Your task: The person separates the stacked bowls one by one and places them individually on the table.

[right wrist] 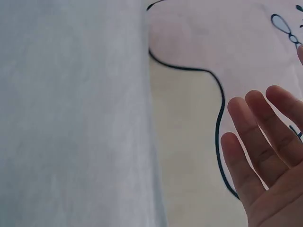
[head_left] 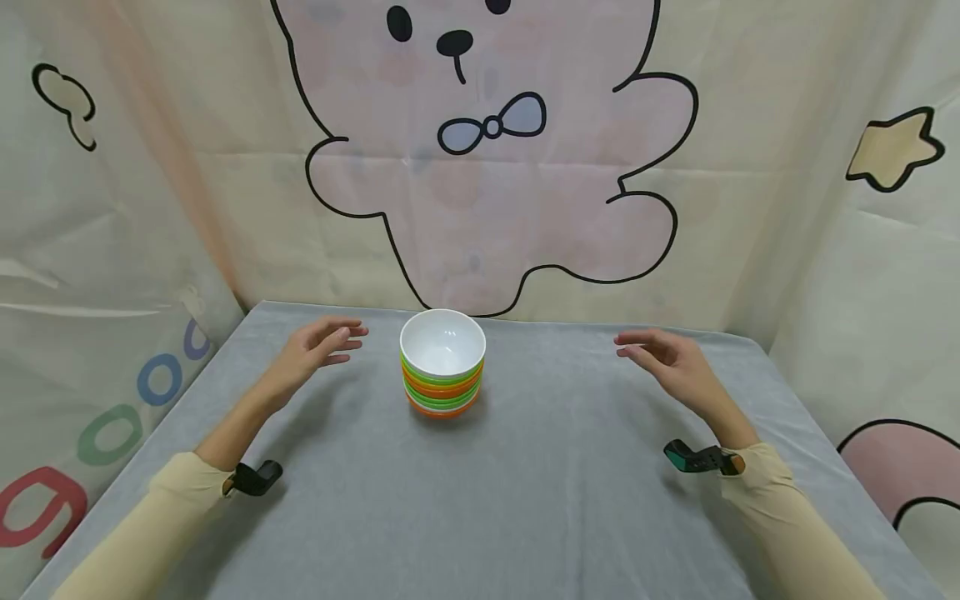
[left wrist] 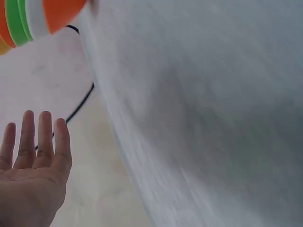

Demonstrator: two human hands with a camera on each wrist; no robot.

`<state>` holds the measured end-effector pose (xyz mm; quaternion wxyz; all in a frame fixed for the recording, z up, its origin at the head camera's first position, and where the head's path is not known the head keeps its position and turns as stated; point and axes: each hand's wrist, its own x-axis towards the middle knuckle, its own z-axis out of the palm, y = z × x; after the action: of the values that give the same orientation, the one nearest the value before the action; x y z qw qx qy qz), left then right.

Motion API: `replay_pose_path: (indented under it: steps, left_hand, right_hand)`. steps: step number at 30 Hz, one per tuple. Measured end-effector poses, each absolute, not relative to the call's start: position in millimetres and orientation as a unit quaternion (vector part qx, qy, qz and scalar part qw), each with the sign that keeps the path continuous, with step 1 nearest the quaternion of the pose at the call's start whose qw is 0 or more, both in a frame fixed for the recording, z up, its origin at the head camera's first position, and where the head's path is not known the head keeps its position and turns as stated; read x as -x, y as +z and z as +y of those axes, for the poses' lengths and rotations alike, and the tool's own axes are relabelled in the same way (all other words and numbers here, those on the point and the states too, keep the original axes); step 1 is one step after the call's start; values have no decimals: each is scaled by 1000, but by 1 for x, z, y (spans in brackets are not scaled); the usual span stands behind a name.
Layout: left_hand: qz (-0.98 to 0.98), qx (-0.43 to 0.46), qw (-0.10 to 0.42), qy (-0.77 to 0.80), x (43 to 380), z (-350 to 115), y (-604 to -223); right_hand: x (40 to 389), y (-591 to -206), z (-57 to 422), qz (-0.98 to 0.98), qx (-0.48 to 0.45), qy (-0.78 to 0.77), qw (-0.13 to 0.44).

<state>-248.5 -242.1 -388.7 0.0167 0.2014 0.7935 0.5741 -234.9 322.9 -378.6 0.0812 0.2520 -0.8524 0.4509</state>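
L wrist view: bowls (left wrist: 37, 18) & L hand (left wrist: 35, 175) cut off at edge. R wrist: R hand (right wrist: 274, 170) ditto. Head view: lower bowls' insides hidden, printed bear (head_left: 465, 208) cropped up top.

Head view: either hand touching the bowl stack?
No, visible gaps separate the left hand and the right hand from the bowl stack.

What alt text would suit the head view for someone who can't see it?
A stack of bowls, white, green and orange, stands on a grey cloth-covered table between a person's left hand and right hand, neither touching it. Behind hangs a curtain with a cartoon animal.
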Motion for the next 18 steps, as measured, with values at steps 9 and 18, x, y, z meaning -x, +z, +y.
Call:
replay_pose_path:
  steps: [9,18]
  left_hand:
    - [709,-268,59,650,254,-217,-388]
    - [693,-325,99,636,254,-191,-386]
  right_hand:
    - [236,-379,306,-837,-257,478,70]
    - [236,-384,296,-814,-265,513,54]
